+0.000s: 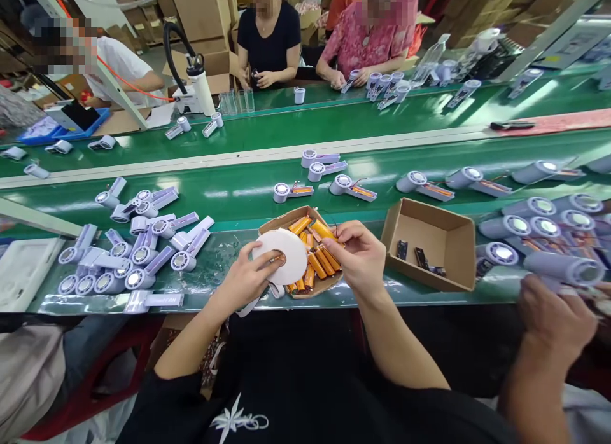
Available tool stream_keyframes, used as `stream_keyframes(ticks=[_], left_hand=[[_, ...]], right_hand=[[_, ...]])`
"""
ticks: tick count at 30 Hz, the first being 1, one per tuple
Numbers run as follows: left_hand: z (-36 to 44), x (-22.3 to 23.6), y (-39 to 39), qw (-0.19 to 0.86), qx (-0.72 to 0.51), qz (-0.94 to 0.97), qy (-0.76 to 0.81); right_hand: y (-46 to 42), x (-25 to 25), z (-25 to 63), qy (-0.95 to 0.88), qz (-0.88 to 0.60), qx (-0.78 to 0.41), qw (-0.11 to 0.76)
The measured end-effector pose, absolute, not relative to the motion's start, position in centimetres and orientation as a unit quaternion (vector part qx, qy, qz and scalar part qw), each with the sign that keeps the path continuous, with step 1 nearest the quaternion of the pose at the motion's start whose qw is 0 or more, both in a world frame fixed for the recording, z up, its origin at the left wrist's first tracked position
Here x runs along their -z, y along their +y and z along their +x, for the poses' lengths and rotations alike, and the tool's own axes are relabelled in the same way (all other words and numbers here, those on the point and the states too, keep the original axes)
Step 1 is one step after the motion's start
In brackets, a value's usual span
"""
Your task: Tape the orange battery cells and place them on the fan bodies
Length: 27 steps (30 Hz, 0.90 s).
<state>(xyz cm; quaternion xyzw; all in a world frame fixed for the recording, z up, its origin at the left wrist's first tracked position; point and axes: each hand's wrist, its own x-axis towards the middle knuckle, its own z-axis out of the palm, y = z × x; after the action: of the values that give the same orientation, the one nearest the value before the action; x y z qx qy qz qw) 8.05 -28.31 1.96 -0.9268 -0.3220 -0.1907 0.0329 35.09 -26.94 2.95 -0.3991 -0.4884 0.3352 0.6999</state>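
Observation:
My left hand [255, 269] grips a white roll of tape [289, 247], with fingers reaching into its centre hole. A loose strip of tape hangs below the roll. My right hand [360, 250] is closed, its thumb and fingers pinching the end of an orange battery [323, 230] with thin dark wires. Both hands are over a cardboard box [305, 295] full of orange batteries [315, 264]. The roll covers the box's left part.
Lilac handheld fan bodies [143, 256] are piled left; more, some with batteries, lie on the green conveyor [229, 199]. A second cardboard box [429, 224] holds several small black parts. At right, a co-worker's hand [554, 310] holds a fan. People sit across the belt.

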Motion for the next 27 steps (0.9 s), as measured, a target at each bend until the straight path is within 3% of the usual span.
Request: stream_keyframes(ticks=[6, 11, 18, 20, 25, 27], left_hand=[[8.5, -2.5, -27.8, 0.074, 0.174, -0.948, -0.256], [8.5, -2.4, -26.7, 0.022, 0.16, -0.958, -0.237], [9.1, -5.2, -24.9, -0.017, 0.064, -0.978, -0.196], [9.4, -5.6, -24.9, -0.015, 0.075, -0.975, -0.209], [11.5, -2.6, -28.4, 0.007, 0.116, -0.944, -0.308], [13.0, -0.7, -31.3, -0.019, 0.117, -0.941, -0.318]], right_hand=[[-27.4, -1.6, 34.8, -0.522, -0.411, -0.385, 0.64], [-27.9, -0.3, 36.0, -0.51, -0.444, -0.479, 0.56], [-25.5, -2.3, 39.9, -0.542, -0.471, -0.608, 0.339], [-25.5, -2.4, 39.4, -0.535, -0.463, -0.608, 0.36], [-28.5, 0.9, 34.5, -0.33, -0.44, -0.506, 0.664], [-28.7, 2.1, 34.7, -0.276, -0.442, -0.476, 0.708]])
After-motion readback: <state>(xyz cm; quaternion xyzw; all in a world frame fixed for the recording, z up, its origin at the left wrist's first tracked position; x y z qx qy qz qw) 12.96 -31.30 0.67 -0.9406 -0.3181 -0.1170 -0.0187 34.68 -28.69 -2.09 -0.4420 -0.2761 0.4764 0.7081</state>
